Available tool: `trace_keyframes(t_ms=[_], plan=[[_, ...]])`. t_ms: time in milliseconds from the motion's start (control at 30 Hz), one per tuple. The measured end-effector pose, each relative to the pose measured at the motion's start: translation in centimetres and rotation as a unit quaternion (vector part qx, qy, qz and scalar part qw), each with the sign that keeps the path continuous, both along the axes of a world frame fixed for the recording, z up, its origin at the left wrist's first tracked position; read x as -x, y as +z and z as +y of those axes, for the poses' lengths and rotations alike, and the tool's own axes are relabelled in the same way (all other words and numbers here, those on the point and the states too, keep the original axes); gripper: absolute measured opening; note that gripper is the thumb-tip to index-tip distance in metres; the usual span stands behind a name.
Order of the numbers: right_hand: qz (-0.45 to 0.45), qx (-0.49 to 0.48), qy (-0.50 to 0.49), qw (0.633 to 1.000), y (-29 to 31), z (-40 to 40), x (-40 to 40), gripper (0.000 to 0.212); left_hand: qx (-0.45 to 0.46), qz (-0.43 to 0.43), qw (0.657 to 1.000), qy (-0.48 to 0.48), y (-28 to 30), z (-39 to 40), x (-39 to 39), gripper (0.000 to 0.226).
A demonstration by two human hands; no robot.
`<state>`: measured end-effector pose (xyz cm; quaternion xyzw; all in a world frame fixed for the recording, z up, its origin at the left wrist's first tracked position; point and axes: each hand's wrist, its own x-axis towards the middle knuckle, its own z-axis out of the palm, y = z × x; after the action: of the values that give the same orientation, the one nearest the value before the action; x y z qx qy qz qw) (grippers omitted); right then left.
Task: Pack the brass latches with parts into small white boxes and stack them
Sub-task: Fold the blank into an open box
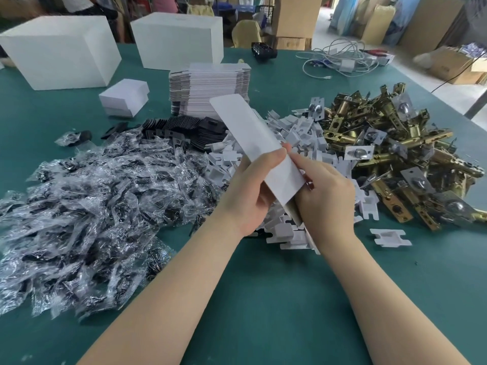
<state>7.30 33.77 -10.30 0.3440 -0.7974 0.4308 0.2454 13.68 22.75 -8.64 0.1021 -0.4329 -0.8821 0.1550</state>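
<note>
From the head camera, a flat, unfolded small white box (257, 151) is held above the green table (263, 299), its long axis running from lower right up to upper left, rounded flap end pointing away toward the stack of flat box blanks (208, 88). The left hand (253, 191) grips its near half with curled fingers, while the right hand (325, 196) pinches its near edge. The brass latches (395, 151) lie heaped to the right.
</note>
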Motion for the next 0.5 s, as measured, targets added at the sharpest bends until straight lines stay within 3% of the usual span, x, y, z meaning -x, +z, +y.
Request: trace_keyframes(t_ms=[200,300,367,433,500], plan=[[0.008,0.043,-0.004,0.999,0.13,0.07,0.05,0.038,-0.02,-0.01,1.0,0.016,0.07,-0.03,-0.05,0.059],[0.002,0.051,0.008,0.999,0.04,0.17,-0.01,0.047,-0.017,-0.005,1.0,0.019,-0.28,-0.15,0.07,0.028],[0.006,0.057,0.007,0.998,0.05,0.19,0.06,0.05,-0.022,0.004,1.0,0.009,-0.39,-0.2,0.08,0.021],[0.017,0.075,0.006,0.997,0.04,0.22,0.17,0.052,-0.032,0.007,0.999,0.011,-0.34,-0.22,0.01,0.024],[0.038,0.093,0.009,0.995,-0.05,0.32,0.19,0.053,-0.042,-0.004,0.999,0.013,-0.07,-0.1,-0.07,0.042]])
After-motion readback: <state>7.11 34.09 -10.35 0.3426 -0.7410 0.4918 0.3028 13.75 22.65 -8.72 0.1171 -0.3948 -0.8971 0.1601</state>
